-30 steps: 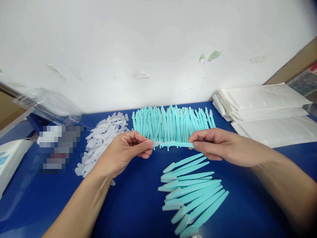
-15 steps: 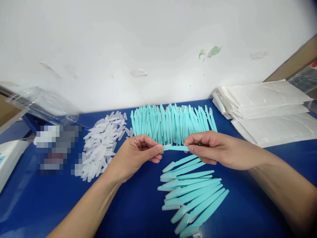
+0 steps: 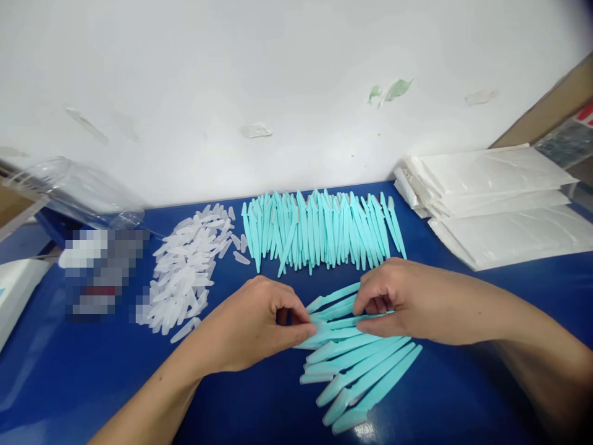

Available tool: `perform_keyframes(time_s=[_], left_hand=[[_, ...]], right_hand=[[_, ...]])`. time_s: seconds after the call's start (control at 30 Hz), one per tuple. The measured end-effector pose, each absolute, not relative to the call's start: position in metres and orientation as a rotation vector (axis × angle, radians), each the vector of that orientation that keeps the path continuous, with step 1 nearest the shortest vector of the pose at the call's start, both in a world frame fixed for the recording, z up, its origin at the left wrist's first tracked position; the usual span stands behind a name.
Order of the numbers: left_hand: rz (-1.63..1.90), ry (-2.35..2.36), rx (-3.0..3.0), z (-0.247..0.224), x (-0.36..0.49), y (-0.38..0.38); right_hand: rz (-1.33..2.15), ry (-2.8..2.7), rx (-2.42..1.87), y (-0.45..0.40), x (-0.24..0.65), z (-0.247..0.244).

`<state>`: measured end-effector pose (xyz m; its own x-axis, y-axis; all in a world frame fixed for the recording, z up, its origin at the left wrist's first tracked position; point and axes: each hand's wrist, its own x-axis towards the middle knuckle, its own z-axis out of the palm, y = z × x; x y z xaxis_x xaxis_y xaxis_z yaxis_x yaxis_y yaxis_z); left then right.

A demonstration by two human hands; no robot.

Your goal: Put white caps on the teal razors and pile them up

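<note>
My left hand [image 3: 264, 324] is pinched at the blade end of a turquoise eyebrow razor [image 3: 341, 322], over the near group. My right hand [image 3: 389, 303] has its thumb and index finger closed around that razor's handle side; its tip is hidden. Beneath both hands lies a fan of razors [image 3: 365, 371] with translucent caps over their blade ends. Beyond my hands, many more razors [image 3: 319, 232] stand side by side in a dense row. A heap of loose translucent caps [image 3: 188, 266] lies left of the row.
White packets [image 3: 504, 185] are stacked at the back right. A clear plastic container [image 3: 88, 191] lies at the back left, beside a pixelated object [image 3: 109, 272]. A white device [image 3: 18, 296] sits at the left edge. The white wall [image 3: 296, 93] borders the blue table [image 3: 241, 402].
Both hands have come down and nearer with the razor, from in front of the row to over the fanned group. The view has shifted slightly.
</note>
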<state>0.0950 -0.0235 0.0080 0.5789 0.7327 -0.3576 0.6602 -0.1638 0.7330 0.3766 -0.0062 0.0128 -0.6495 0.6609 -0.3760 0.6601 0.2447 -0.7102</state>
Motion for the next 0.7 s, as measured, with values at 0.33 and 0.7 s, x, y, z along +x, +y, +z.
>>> perform_keyframes(time_s=[0.33,0.7], left_hand=[[0.520,1.831,1.806,0.029,0.023,0.008],[0.245,1.731,2.183,0.008,-0.009,0.024]], right_hand=[[0.651,-2.167,-1.847,0.027,0.347,0.007],[0.887,-1.936,-1.902,0.049,0.343,0.004]])
